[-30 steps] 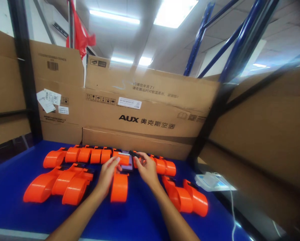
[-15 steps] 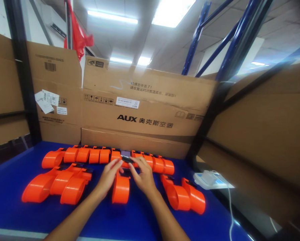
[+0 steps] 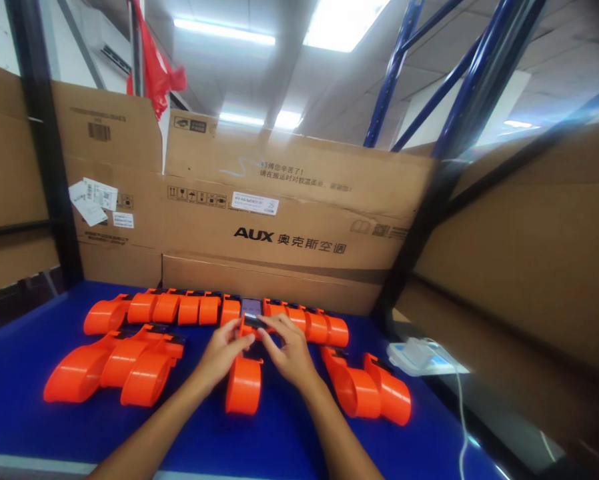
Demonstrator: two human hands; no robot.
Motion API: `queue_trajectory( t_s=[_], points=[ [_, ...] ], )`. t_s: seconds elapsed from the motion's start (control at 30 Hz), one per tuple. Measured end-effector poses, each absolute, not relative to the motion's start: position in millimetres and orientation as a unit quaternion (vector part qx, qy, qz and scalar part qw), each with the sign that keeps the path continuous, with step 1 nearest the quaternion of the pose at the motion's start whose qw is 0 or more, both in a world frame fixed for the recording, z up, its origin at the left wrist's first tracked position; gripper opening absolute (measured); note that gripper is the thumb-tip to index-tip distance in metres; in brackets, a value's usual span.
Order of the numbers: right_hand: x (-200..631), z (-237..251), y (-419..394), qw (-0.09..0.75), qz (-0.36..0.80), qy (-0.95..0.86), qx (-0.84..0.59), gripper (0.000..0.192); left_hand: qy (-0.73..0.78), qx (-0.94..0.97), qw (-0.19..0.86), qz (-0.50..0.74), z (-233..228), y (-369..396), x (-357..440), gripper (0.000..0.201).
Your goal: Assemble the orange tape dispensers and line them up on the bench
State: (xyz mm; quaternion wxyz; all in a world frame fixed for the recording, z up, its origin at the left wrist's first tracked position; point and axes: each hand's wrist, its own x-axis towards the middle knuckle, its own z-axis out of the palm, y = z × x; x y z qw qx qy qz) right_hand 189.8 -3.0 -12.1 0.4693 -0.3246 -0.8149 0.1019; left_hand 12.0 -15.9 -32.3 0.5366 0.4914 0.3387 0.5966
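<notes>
Both my hands are at the middle of the blue table, closed on an orange plastic band with a looped end (image 3: 244,387). A glossy dark rectangular piece (image 3: 252,322) sits at its upper end. My left hand (image 3: 224,348) grips that end from the left, thumb along its near edge. From the right, my right hand (image 3: 285,347) pinches it with thumb and fingers, index finger touching the dark piece. The looped end hangs toward me below my hands. My fingers hide part of the join between loop and upper end. Directly behind is a phone-like screen (image 3: 251,307).
A row of similar orange bands (image 3: 189,311) runs along the back of the blue table (image 3: 189,440). More lie at left (image 3: 144,380) and right (image 3: 387,397). A white power strip (image 3: 414,358) with a cable is at right. Cardboard panels (image 3: 289,200) stand behind.
The dark piece has moved from a tilted position between my fingertips onto the band's upper end. The band's loop has shifted slightly toward me, and my left thumb has moved right.
</notes>
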Motion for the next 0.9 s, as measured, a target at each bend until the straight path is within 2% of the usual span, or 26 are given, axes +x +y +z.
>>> queue_trajectory(
  t_s=[0.23, 0.43, 0.6, 0.77, 0.9],
  points=[
    [191, -6, -9, 0.45, 0.123, -0.818, -0.337, 0.038, 0.358, 0.508, 0.546, 0.562, -36, -19, 12, 0.038],
    [205, -15, -42, 0.478, 0.087, -0.75, -0.449, 0.029, 0.374, 0.526, 0.543, 0.537, -38, -19, 10, 0.038],
    [229, -55, -75, 0.376, 0.0, -0.749, -0.546, 0.031, 0.373, 0.55, 0.531, 0.526, -39, -19, 10, 0.033],
    [243, -83, -86, 0.306, -0.066, -0.753, -0.579, 0.033, 0.379, 0.548, 0.533, 0.521, -38, -19, 9, 0.034],
    [239, -78, -87, 0.277, -0.041, -0.756, -0.591, 0.036, 0.382, 0.548, 0.535, 0.518, -37, -20, 9, 0.037]
  ],
)
